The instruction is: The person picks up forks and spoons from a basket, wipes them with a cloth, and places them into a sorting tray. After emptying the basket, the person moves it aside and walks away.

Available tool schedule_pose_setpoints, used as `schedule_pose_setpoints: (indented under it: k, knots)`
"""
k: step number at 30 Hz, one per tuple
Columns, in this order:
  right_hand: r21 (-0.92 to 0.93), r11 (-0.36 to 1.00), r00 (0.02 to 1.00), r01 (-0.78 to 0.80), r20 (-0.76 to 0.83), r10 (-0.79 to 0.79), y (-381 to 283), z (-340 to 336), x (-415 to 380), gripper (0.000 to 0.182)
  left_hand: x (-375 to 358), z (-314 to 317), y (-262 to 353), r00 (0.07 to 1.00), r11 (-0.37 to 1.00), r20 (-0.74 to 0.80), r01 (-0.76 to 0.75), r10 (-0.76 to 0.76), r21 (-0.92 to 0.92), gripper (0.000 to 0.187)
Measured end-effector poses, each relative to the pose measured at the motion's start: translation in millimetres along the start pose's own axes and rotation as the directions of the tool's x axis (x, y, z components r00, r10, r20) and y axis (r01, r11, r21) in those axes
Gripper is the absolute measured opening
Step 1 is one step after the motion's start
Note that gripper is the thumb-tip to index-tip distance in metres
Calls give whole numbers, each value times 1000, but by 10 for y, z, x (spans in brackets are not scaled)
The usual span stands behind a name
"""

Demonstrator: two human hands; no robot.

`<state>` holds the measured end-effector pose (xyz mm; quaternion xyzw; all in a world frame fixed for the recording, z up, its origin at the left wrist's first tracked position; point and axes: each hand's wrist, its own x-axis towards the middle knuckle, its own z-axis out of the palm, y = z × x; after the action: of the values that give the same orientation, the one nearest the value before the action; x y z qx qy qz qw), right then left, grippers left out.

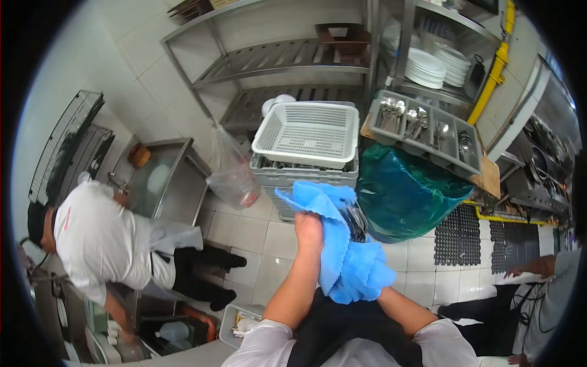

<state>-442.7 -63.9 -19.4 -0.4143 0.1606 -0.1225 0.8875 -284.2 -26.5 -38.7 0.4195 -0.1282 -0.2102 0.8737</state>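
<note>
A light blue cloth (pixel 335 244) hangs in folds in front of my apron. My left hand (pixel 309 228) is closed on its left edge, near the top. Between the upper and lower folds, a bundle of shiny metal cutlery (pixel 356 221) sticks out, partly wrapped; the kinds of pieces cannot be made out. My right forearm (pixel 408 311) reaches in from the lower right and disappears under the lower folds. The cloth covers my right hand, so its fingers are hidden.
Ahead, a white perforated basket (pixel 306 134) tops stacked grey crates (pixel 293 177). A grey cutlery tray (pixel 422 154) sits above a green bag (pixel 403 189). A co-worker (pixel 104 235) bends at the left sink (pixel 160 177); another person (pixel 544 306) is at right.
</note>
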Motion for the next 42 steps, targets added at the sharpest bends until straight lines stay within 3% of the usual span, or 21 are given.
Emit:
schedule_pose_setpoints:
  k: [5, 11, 14, 17, 19, 20, 21, 22, 24, 27, 28, 30, 31, 32, 33, 34, 35, 36, 37, 38, 42]
  knots:
    - [21, 999, 998, 38, -54, -37, -256, -210, 105, 33, -14, 315, -25, 940, 868, 102, 341, -327, -361, 17]
    - [199, 980, 995, 8, -100, 12, -441, -301, 289, 34, 729, 473, -229, 978, 816, 132, -209, 163, 540, 26]
    - [522, 851, 994, -63, -41, 99, -693, -389, 359, 35, 1227, 682, -169, 662, 562, -6, -632, 750, 533, 13]
    - [702, 705, 992, -103, 16, 128, -760, -696, 589, 36, 1606, 606, -129, 988, 985, -26, -152, 150, -85, 15]
    - [836, 12, 758, -549, 504, -414, -469, -1238, 992, 56, 1320, 843, -363, 984, 998, 173, 53, -50, -15, 16]
    - [845, 40, 766, -533, 503, -402, -535, -1324, 1065, 55, 1140, 990, -536, 965, 993, 242, 79, -99, 89, 16]
    - [859, 480, 922, -176, 315, -226, -692, -1308, 1085, 55, 1029, 1143, -705, 952, 985, 274, 104, -139, 141, 17]
    - [390, 917, 990, 79, 77, -118, -858, -1253, 1118, 54, 970, 1265, -857, 949, 980, 256, 159, -186, 123, 17]
    - [-215, 969, 988, 124, -67, -142, -963, -1193, 1151, 53, 1116, 1404, -1008, 959, 968, 137, 251, -246, -21, 19]
    - [-743, 654, 964, 144, -44, -263, -1025, -1302, 1151, 51, 1518, 1528, -1052, 973, 969, 32, 232, -230, -86, 20]
    - [-858, 492, 954, 148, -7, -299, -1040, -1382, 1147, 50, 1681, 1573, -1025, 984, 937, 126, -160, 126, 310, 18]
    - [-982, -117, 927, 151, 182, -327, -1023, -1556, 1134, 49, 1988, 1653, -979, 726, 353, 376, -636, 576, 687, 15]
    - [-765, -642, 891, 62, 333, -310, -943, -1667, 1138, 49, 2140, 1688, -948, 541, 50, 444, -672, 714, 739, 14]
    - [-230, -965, 871, -123, 441, -216, -785, -1802, 1107, 48, 2317, 1582, -947, 549, 54, 446, -671, 706, 740, 14]
    - [191, -952, 889, -238, 437, -135, -687, -1888, 1094, 47, 2521, 1400, -983, 818, 681, 223, -567, 530, 463, 16]
    - [462, -839, 903, -288, 422, -77, -744, -1836, 1108, 47, 2595, 1374, -990, 972, 986, 162, -167, 168, -20, 18]
    - [465, -837, 910, -288, 404, -88, -863, -1823, 1090, 47, 2568, 1372, -1046, 986, 997, 166, 45, -34, -62, 18]
    - [-345, -919, 879, -192, 356, -317, -1243, -1617, 1120, 43, 2347, 1444, -1087, 971, 991, 221, 73, -95, 109, 19]
    - [-932, -361, 872, -23, 159, -464, -1439, -1498, 1151, 38, 2091, 1502, -1173, 938, 913, 334, -55, -91, 405, 19]
    - [-1000, -23, 889, 22, 30, -457, -1421, -1493, 1185, 38, 1799, 1540, -1321, 897, 791, 434, -204, -85, 577, 20]
    - [-982, 179, 917, -54, -120, -380, -1169, -1449, 1386, 38, 1806, 1616, -1419, 836, 798, 493, -120, -240, 591, 22]
